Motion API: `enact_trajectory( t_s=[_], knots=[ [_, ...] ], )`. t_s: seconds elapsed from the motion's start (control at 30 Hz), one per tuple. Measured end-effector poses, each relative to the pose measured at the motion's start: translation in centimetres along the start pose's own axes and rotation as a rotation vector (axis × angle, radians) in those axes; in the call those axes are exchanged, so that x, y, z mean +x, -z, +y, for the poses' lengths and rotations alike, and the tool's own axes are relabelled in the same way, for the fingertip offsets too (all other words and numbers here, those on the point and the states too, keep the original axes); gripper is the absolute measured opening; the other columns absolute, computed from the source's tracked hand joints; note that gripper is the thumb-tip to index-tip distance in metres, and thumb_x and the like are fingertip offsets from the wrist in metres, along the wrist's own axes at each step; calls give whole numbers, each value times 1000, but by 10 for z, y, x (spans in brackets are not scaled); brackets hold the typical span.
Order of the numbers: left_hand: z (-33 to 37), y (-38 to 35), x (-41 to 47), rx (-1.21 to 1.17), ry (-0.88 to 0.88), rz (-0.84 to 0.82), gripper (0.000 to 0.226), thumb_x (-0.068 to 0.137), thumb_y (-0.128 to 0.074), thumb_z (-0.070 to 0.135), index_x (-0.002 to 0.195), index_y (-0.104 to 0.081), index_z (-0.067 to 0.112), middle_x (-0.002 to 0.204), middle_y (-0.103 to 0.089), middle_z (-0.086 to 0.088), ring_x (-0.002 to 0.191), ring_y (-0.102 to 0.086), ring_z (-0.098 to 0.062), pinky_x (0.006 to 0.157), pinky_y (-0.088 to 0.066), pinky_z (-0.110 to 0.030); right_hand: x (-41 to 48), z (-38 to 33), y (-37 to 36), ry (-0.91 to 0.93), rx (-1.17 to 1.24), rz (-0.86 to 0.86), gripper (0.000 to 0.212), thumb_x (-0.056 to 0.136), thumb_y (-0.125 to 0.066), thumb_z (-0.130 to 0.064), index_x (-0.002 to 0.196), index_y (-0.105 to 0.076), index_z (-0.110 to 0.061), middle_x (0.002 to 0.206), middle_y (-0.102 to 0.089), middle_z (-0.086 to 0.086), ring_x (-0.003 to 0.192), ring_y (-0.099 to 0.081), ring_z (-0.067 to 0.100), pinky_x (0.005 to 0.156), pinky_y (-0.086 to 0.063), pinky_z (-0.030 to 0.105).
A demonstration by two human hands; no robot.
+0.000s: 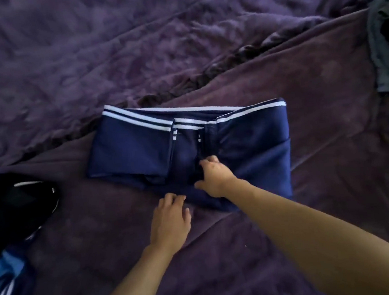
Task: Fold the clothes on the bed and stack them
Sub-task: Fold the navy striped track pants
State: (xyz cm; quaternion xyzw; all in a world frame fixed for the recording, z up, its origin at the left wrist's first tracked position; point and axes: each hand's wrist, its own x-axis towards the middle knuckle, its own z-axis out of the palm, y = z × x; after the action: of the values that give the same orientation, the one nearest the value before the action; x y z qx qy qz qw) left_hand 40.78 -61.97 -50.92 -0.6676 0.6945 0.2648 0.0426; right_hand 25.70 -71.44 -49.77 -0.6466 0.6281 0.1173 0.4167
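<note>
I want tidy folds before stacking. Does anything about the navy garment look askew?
Yes. On the navy garment, the white striped bands of the two folded-in sides slant toward the middle and do not line up. Its near edge, by the left hand, runs crooked; the right hand grips the middle fold.

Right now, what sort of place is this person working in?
Most likely a bedroom: rumpled purple bedding lies underneath, a part-folded navy garment rests on it, with more clothes heaped at the right.
</note>
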Motion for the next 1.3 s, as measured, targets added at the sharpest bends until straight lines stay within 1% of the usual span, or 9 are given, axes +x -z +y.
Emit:
enact_trajectory(
  t_s=[0.1, 0.23, 0.33, 0.43, 0.53, 0.67, 0.93, 1.1, 1.3],
  knots=[
    [-21, 3, 3, 17, 34, 98, 33, 86, -64, 19, 118, -62, 12, 122, -54, -8, 108, -53, -30, 88, -48, -43, 7, 8, -12, 76, 64, -47, 66, 82, -72, -33, 138, -46, -10, 148, -36, 13, 126, -49, 30, 103, -39, 33],
    [-36, 19, 29, 25, 50, 212, 35, 75, -73, 14, 109, -66, 11, 117, -56, -14, 104, -55, -37, 80, -49, -47, -19, 47, 15, 100, 261, 525, 35, 81, -70, -22, 115, -66, -18, 116, -63, 3, 103, -62, 24, 88, -47, 32],
    [-15, 27, 57, 21, -81, 262, 44, 80, -68, 18, 123, -60, 17, 128, -53, -16, 112, -52, -38, 85, -47, -48, -33, 91, 42, -217, 289, 824, 49, 80, -71, -25, 126, -55, -21, 128, -52, 5, 118, -48, 27, 96, -42, 41],
    [20, 7, 67, 103, -253, 30, 51, 94, -49, 26, 143, -37, 29, 153, -28, -8, 137, -28, -35, 103, -32, -53, -31, 133, 46, -568, 499, 665, 61, 71, -75, -46, 120, -55, -15, 124, -57, 11, 112, -56, 31, 87, -46, 41],
    [25, -20, 73, 147, -194, -308, 64, 98, -40, 18, 152, -8, 31, 161, -1, 2, 147, -1, -28, 112, -17, -56, -33, 144, 38, -564, 778, 511, 32, 79, -77, -31, 98, -66, -7, 100, -69, 14, 80, -64, 22, 67, -52, 28],
    [17, -10, 77, 200, -251, -340, 68, 95, -43, 16, 153, -8, 28, 161, -2, 0, 146, -5, -28, 111, -20, -51, -52, 114, 60, -417, 828, 518, 31, 83, -74, -26, 92, -65, 2, 69, -60, 8, 46, -56, 3, 40, -42, 15],
    [-65, 56, 31, -274, -56, 155, 33, 92, -47, 17, 121, -62, 14, 120, -57, -3, 106, -53, -24, 90, -46, -40, -32, -65, 84, -6, 681, 400, 37, 73, -80, -32, 83, -62, -1, 75, -69, 18, 66, -68, 27, 57, -57, 45],
    [-159, 76, -8, -318, 224, 312, 21, 87, -53, 9, 103, -68, 10, 103, -61, -6, 95, -59, -28, 80, -50, -41, 49, -180, 42, 73, 291, 294, 41, 77, -74, -42, 63, -43, -18, 72, -63, 4, 72, -58, 23, 63, -42, 31],
    [-215, 75, -13, -396, 360, 354, 23, 91, -54, 12, 111, -65, 11, 111, -58, -5, 102, -58, -26, 86, -49, -43, 115, -231, -39, 131, 331, -67, 40, 85, -68, -22, 123, -57, -16, 117, -64, 8, 95, -60, 26, 81, -54, 37]
  ],
)
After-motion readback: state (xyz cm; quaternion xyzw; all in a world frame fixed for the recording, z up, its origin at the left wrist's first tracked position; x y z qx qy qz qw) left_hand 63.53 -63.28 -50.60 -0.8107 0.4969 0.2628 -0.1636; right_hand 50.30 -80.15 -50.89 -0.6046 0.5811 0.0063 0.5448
